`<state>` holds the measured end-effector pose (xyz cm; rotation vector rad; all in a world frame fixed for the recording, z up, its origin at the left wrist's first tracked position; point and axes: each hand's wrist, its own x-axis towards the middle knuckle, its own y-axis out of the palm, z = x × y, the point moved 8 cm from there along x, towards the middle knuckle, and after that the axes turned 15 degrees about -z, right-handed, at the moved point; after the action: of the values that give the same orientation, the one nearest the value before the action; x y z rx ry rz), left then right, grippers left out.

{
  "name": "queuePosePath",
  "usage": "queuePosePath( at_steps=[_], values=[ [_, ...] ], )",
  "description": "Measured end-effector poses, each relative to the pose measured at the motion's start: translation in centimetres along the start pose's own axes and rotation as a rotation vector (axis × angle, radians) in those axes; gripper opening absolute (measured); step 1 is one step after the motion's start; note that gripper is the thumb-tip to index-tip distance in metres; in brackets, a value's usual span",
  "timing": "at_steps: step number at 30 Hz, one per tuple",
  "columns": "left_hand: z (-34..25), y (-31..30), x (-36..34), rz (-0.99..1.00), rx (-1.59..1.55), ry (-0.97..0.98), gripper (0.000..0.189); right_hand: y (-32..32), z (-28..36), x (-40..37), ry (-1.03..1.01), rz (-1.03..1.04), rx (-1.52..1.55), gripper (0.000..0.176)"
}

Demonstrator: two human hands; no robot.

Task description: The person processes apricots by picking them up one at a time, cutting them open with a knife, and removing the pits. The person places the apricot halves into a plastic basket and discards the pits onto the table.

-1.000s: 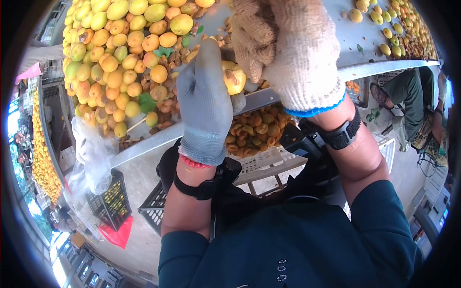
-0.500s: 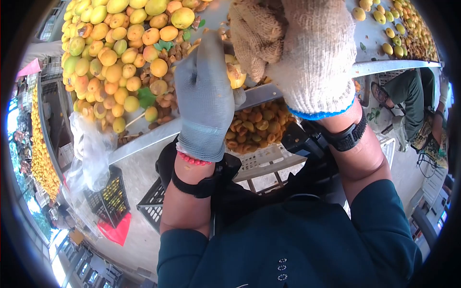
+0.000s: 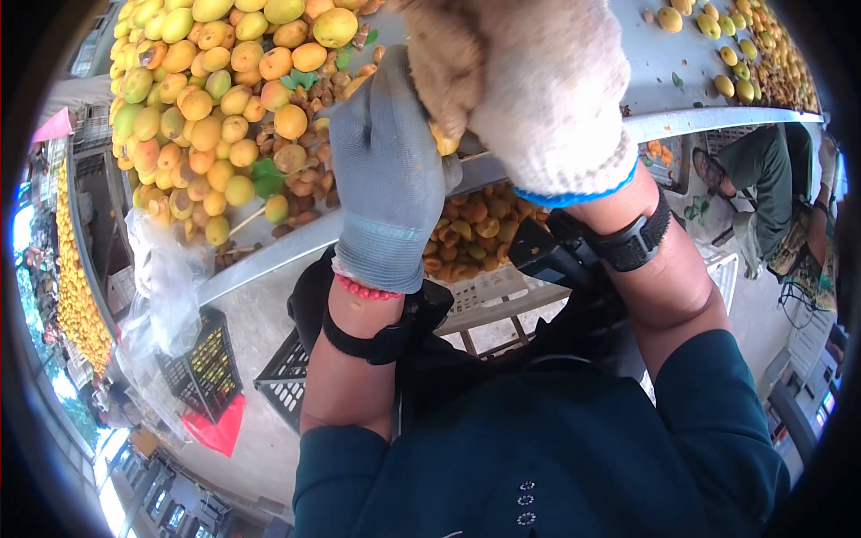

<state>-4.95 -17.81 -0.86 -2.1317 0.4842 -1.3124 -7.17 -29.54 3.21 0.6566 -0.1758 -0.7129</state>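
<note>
From far off, I look through the head view and see my two hands together over the shiny metal counter [image 3: 650, 67]. My left hand [image 3: 387, 170] wears a gray glove. Its grip is closed on a yellow fruit [image 3: 446, 140], which peeks out between the two gloves, just above the near edge of the counter. Most of that fruit is hidden. My right hand [image 3: 552, 94] wears a fuzzy white glove with a blue edge, and it is right up against the fruit. Its fingers are blurry and tucked away, so I can't tell if its grip is closed or holding something.

To the left of my hands is a big pile of yellow and orange fruit [image 3: 206, 133] on the counter. A green leaf [image 3: 267, 177] lies at its lower side. Lower than the counter's edge, lots of cut fruit [image 3: 475, 229] sits in a pale crate [image 3: 489, 291]. On the left, a clear plastic bag [image 3: 166, 278] hangs near a black crate [image 3: 202, 368] with yellow fruit inside. A red bag [image 3: 215, 432] is under that crate. Over on the right I see another person's leg [image 3: 758, 170].
</note>
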Motion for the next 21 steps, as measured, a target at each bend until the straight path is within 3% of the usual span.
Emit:
queuePosePath(
  at_steps=[4, 11, 16, 21],
  values=[
    [0.1, -0.6, 0.7, -0.009, -0.064, -0.021, 0.059, -1.1, -0.5, 0.0, 0.135, -0.124, 0.263, 0.031],
    [1.2, -0.5, 0.3, -0.061, -0.167, -0.177, 0.066, -1.7, -2.0, 0.0, 0.3, -0.322, 0.403, 0.028],
    [0.7, -0.5, 0.5, -0.062, -0.205, -0.206, 0.061, -1.8, -0.9, 0.6, 0.123, -0.208, 0.268, 0.027],
    [-0.3, -1.1, 0.4, -0.148, -0.008, -0.052, 0.059, -0.9, 0.0, -0.8, 0.072, -0.22, 0.136, 0.029]
  ],
)
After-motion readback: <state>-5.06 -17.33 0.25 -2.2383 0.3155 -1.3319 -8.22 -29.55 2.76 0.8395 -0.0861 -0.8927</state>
